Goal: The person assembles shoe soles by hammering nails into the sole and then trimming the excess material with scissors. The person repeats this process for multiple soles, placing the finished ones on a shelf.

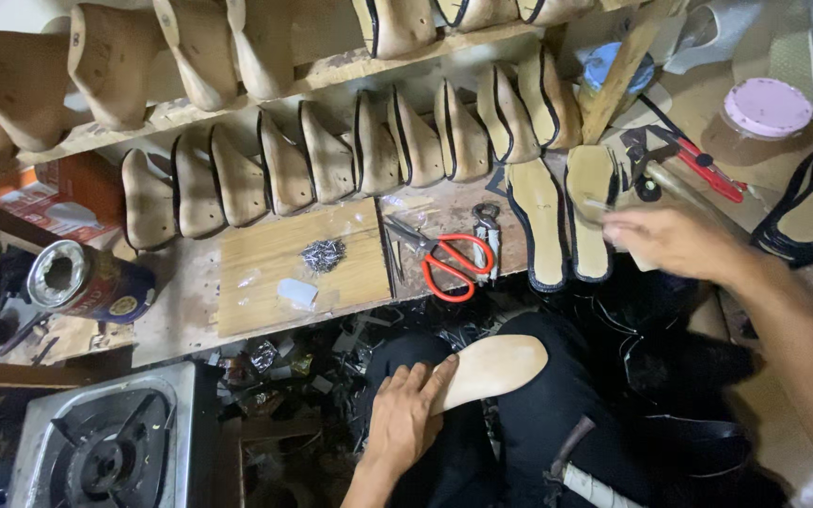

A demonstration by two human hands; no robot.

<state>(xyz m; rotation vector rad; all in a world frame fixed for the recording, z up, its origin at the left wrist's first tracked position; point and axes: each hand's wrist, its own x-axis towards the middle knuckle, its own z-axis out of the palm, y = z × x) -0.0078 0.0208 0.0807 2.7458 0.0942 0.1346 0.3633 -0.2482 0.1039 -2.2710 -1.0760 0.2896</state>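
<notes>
1. Your left hand point(405, 414) is pressed flat on the heel end of a tan insole point(489, 369) lying across your knee. The grip is open-palmed, fingers spread over it, not clenched. That looks like pinning it steady against the dark trouser leg.
2. Your right hand point(675, 242) reaches far right over the counter point(190, 310), at the pair of black-edged soles point(562, 221). It is motion-blurred; fingers seem pinched on something small and pale, but I cannot tell what, or whether the grip is closed on it.
3. The insole sits near centre, toe pointing right and away, apart from the soles on the counter.
4. Red-handled scissors point(451, 263) and metal pliers point(487, 235) lie just left of the soles, likely kept within right-hand reach.
5. A wooden board point(275, 273) left of those carries a heap of small nails point(323, 254) and a pale block point(297, 293).
6. A row of wooden shoe lasts point(350, 155) stands against the far edge, more on the shelf point(331, 73) above.
7. Far left: open tin can point(87, 279) on its side. Near left: gas stove point(105, 447).
8. Scraps litter the floor point(303, 376) by your legs.
</notes>
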